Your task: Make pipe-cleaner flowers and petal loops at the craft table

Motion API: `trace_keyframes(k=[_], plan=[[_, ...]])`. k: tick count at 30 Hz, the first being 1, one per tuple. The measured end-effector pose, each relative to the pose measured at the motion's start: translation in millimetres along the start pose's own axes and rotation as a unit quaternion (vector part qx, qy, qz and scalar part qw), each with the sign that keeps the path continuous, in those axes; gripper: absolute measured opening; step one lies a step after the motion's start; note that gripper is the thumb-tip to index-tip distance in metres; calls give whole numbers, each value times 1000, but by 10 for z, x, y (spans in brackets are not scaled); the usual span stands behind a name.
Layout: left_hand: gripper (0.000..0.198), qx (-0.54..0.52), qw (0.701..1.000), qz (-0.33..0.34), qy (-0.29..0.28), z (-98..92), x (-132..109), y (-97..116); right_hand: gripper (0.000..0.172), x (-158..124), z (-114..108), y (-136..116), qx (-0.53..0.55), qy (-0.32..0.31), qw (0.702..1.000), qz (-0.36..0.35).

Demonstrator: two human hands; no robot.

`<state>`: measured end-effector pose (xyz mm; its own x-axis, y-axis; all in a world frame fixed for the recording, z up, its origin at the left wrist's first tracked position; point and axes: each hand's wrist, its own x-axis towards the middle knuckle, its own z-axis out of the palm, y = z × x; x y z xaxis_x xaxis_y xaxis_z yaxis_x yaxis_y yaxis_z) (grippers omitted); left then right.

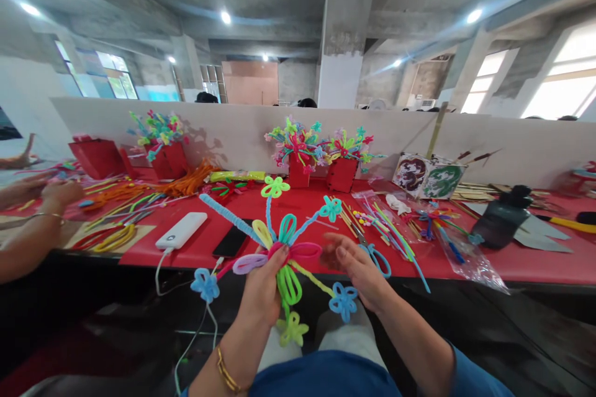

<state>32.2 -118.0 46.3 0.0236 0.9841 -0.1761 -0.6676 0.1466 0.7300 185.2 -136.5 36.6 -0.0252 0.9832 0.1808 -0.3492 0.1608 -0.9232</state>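
Observation:
A many-coloured pipe-cleaner flower is gripped at its centre by my left hand, thumb pressed on the pink middle. Loops of pink, green, teal, yellow and purple ring that middle. Stems spread outward to small blossoms, among them a yellow-green flower, a teal flower and a blue flower. One thick blue stem at the upper left has no blossom on its end. My right hand is just right of the flower, open, its fingers apart and holding nothing visible.
Scissors lie beyond my right hand, near loose pipe cleaners. A white power bank and black phone are at left. Red boxes of flowers line the partition. A dark bottle stands right. Another person's arm works at left.

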Motion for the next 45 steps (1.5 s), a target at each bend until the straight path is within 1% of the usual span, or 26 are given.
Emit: trace_keyframes(k=[3,5,6,9,12,13,14,16,17,18,20,21,23,25,26,28,29,31,34,38,40,42,45], plan=[[18,1,1000,-4,-23,-5,0,-14,28,-21,46,25,-57,-109,991,49],[20,5,999,-13,-42,-20,1,-42,26,-9,101,31,-91,-171,980,52],[20,5,999,-18,-50,-30,1,-57,25,2,129,34,-106,-187,976,45],[21,3,997,-34,-62,-63,-5,-95,23,35,206,53,-118,-201,972,28],[20,12,996,-21,-81,-86,-17,-106,26,47,234,88,-104,-210,971,35],[20,17,996,-17,-82,-93,-18,-106,27,44,219,92,-115,-210,970,32],[19,22,996,-15,-80,-100,-17,-105,27,37,189,86,-142,-201,969,26],[18,28,997,-17,-65,-119,-5,-104,24,15,84,30,-254,-156,954,-7],[19,30,998,-12,-54,-131,3,-104,22,1,17,-26,-331,-118,935,-34],[19,32,998,-2,-46,-142,12,-107,19,-12,-52,-100,-413,-75,905,-72],[22,41,998,18,-41,-159,25,-116,16,-29,-166,-288,-544,20,820,-178],[22,49,998,28,-41,-162,28,-122,15,-29,-200,-389,-586,50,775,-231],[22,67,996,44,-51,-158,25,-137,19,-7,-212,-566,-652,60,691,-307],[22,81,993,60,-60,-144,16,-149,30,36,-168,-670,-712,31,622,-325],[21,86,992,69,-63,-136,12,-154,35,61,-138,-689,-738,17,595,-317],[21,95,990,80,-59,-122,7,-161,35,107,-86,-676,-776,-3,562,-287],[20,97,990,83,-55,-117,7,-163,30,124,-69,-655,-788,-6,552,-272],[18,96,990,87,-54,-110,11,-163,23,141,-58,-615,-800,-9,543,-255],[19,83,992,82,-52,-106,19,-153,23,134,-70,-605,-800,-13,538,-266],[26,69,995,69,-28,-104,21,-138,23,111,-76,-654,-797,-26,533,-283],[26,65,995,68,-22,-95,19,-139,21,115,-74,-662,-794,-26,535,-289],[25,63,996,68,-12,-72,12,-146,21,136,-71,-645,-789,-13,538,-296],[24,60,996,70,1,-15,-10,-154,22,190,-57,-584,-767,40,560,-311]])
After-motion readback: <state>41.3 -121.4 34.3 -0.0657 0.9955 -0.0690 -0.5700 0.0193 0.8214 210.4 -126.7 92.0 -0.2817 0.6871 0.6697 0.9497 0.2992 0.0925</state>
